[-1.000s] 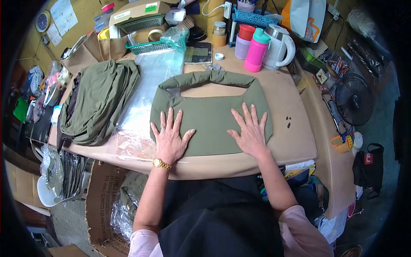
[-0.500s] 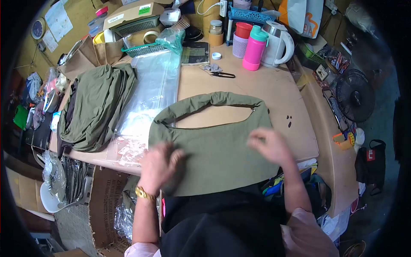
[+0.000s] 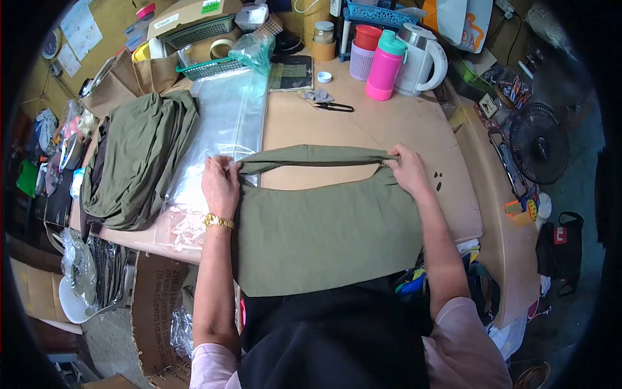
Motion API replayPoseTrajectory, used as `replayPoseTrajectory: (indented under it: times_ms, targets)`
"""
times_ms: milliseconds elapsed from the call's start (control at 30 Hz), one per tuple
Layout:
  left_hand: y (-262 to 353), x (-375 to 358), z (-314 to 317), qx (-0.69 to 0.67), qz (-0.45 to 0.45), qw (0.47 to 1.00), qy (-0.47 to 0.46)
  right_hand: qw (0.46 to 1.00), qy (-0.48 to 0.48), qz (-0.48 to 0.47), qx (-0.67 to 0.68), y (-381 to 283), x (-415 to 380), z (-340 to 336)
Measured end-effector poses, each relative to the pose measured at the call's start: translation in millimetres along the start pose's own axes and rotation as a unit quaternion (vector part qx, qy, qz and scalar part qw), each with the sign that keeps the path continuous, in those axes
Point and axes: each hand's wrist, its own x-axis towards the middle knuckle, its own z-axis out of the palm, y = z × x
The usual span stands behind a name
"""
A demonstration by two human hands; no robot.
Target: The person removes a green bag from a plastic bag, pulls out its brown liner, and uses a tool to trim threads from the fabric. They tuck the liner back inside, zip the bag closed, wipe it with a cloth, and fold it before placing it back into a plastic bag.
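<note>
My left fingers (image 3: pixel 230 165) and right fingers (image 3: pixel 394 155) are pinching the green bag (image 3: pixel 324 233) by its strap (image 3: pixel 308 154), and uneven tugging could be twisting it between them.

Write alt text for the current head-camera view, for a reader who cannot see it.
A person's left hand and right hand hold an olive bag at both ends of its strap, at a tan table. Olive cloth lies left; a pink bottle and kettle stand at the back.
</note>
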Motion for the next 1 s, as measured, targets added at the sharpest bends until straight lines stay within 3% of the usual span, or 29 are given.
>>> replayPoseTrajectory:
  times_ms: [33,67,100,133,200,233,267,333,400,633,733,767,800,867,933,967,1000]
  targets:
    - [9.1,6.1,-6.8,0.031,0.057,0.996,0.058,1.000,0.000,-0.002,0.001,-9.7,-0.9,-7.9]
    - [41.6,6.9,-28.7,0.059,0.073,0.995,0.039,0.997,0.058,-0.058,-0.010,-30.9,-6.6,-20.1]
    - [68.6,1.1,-41.3,0.010,0.068,0.997,-0.032,0.987,0.113,-0.113,-0.022,-48.5,-12.6,-27.7]
    - [90.5,-13.8,-49.1,-0.091,0.095,0.985,-0.113,0.988,0.108,-0.111,-0.023,-61.1,-17.7,-30.6]
    - [152.0,-50.3,-63.8,-0.047,0.083,0.945,-0.314,0.984,-0.048,-0.040,0.168,-82.1,-26.3,-29.7]
    - [156.6,-74.1,-48.9,-0.024,0.153,0.943,-0.294,0.984,-0.048,-0.044,0.166,-87.9,-27.6,-21.3]
    - [161.6,-86.9,-40.6,0.046,0.141,0.927,-0.345,0.985,-0.089,-0.088,0.119,-91.5,-29.9,-9.3]
    - [145.4,-105.2,-20.1,0.071,0.141,0.925,-0.345,0.980,-0.129,-0.134,0.072,-96.4,-35.1,11.0]
    - [138.9,-106.2,-13.1,0.095,0.134,0.918,-0.362,0.973,-0.049,-0.224,0.015,-97.4,-41.0,27.8]
    - [135.6,-105.5,-14.0,0.070,0.129,0.927,-0.345,0.965,-0.019,-0.253,0.058,-76.6,-38.5,71.2]
    - [134.2,-105.5,-13.1,0.050,0.133,0.928,-0.344,0.964,0.008,-0.209,0.164,-62.7,-31.4,77.7]
    - [134.8,-104.8,-13.8,0.053,0.129,0.926,-0.350,0.953,0.016,-0.065,0.294,-57.0,-25.8,75.6]
    - [135.2,-104.5,-14.3,0.057,0.125,0.924,-0.356,0.907,0.023,0.080,0.414,-52.9,-22.1,73.4]
    - [135.7,-104.6,-14.7,0.060,0.124,0.924,-0.356,0.889,-0.011,0.085,0.451,-53.1,-21.2,64.4]
    - [135.5,-103.3,-14.6,0.065,0.126,0.924,-0.354,0.829,-0.081,0.097,0.545,-50.0,-16.6,58.5]
    - [135.1,-103.2,-14.3,0.064,0.128,0.925,-0.353,0.829,-0.080,0.095,0.546,-58.7,-10.5,49.0]
    - [134.8,-104.1,-14.4,0.062,0.128,0.924,-0.355,0.888,-0.124,0.036,0.442,-74.0,-2.0,31.4]
